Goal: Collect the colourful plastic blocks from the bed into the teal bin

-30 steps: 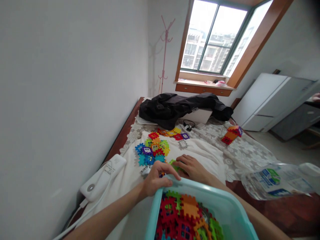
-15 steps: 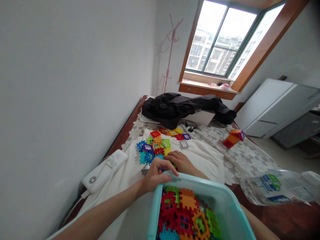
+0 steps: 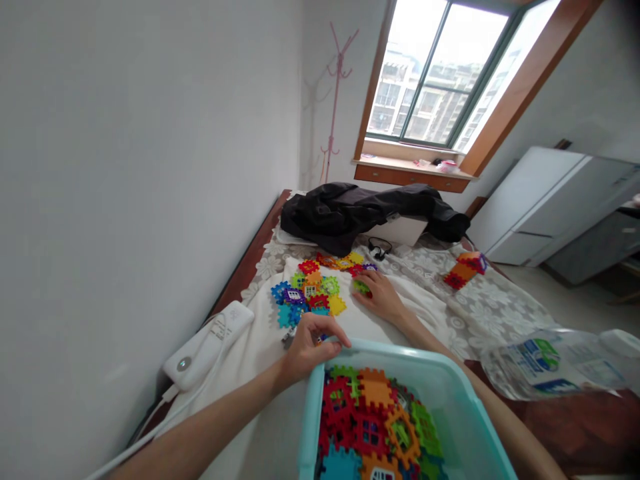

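My left hand is curled at the near left corner of a light blue plastic tub, fingers pinched on a small coloured piece I cannot make out. The tub holds several interlocking plastic tiles in red, orange, green and blue. My right hand reaches out over the white cloth, fingers closed on a green tile. Just left of it lies a cluster of loose coloured tiles.
A white power strip with cable lies at the left edge by the wall. A black jacket lies at the far end. A small tile-built block stands at the right. A plastic bottle lies at the right.
My right hand has moved away from the tub, out toward the far tiles, with a green tile in its fingers. My left hand has stayed at the tub's corner.
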